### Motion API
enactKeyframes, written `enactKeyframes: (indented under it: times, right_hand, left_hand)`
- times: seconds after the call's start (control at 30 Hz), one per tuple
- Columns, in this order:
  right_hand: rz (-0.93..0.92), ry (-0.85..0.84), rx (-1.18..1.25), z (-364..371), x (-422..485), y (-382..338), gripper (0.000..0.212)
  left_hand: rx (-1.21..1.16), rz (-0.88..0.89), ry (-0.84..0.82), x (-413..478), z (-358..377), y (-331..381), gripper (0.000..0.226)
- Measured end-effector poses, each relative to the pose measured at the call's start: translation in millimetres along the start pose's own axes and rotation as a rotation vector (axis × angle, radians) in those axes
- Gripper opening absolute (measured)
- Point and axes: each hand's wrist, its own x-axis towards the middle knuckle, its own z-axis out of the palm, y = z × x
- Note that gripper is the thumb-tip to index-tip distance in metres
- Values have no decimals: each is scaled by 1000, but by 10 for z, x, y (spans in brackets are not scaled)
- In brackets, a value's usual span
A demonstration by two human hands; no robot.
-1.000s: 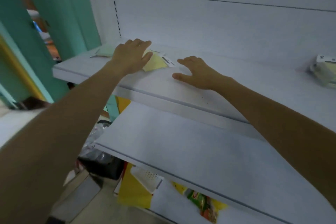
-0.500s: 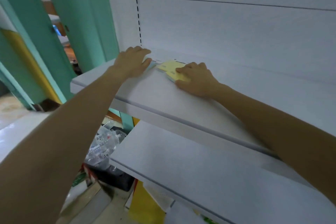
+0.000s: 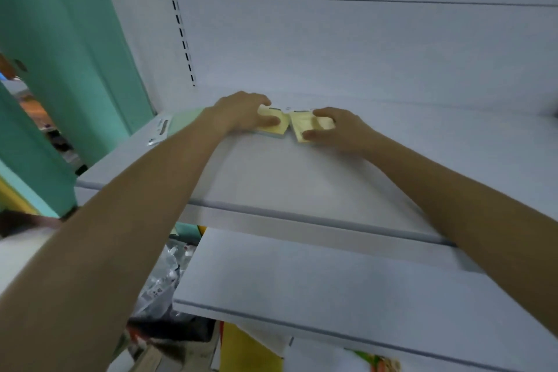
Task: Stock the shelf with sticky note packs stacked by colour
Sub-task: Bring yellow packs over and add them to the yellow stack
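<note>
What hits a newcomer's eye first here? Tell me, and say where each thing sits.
Two bare forearms reach to the back of the upper white shelf. There the left hand grips the left yellow pack and the right hand grips the right yellow pack, side by side and nearly touching. A pale green pack lies flat at the shelf's left end, near a teal pillar.

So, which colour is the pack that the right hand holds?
Pale yellow pack, clearest in the head view.
</note>
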Motion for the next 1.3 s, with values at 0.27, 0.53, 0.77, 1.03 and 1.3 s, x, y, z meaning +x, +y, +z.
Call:
enactKeyframes:
  times: [0.27, 0.53, 0.77, 1.03, 1.3]
  right_hand:
    - [-10, 181, 139, -112, -63, 8, 47]
    - [203, 154, 545, -304, -206, 57, 36]
    - [223, 251, 479, -511, -539, 373, 43]
    - [252, 506, 529, -1276, -1117, 1367, 46]
    - [267, 573, 351, -2184, -1667, 2635, 48]
  left_hand:
    - [-255, 135, 122, 64, -53, 67, 57]
    - [-665, 43, 69, 173, -37, 135, 42]
    - [-892, 37, 121, 236, 132, 479, 43]
    - [-1010, 137, 124, 239, 256, 1688, 47]
    - [-1076, 203, 93, 102, 672, 3387, 48]
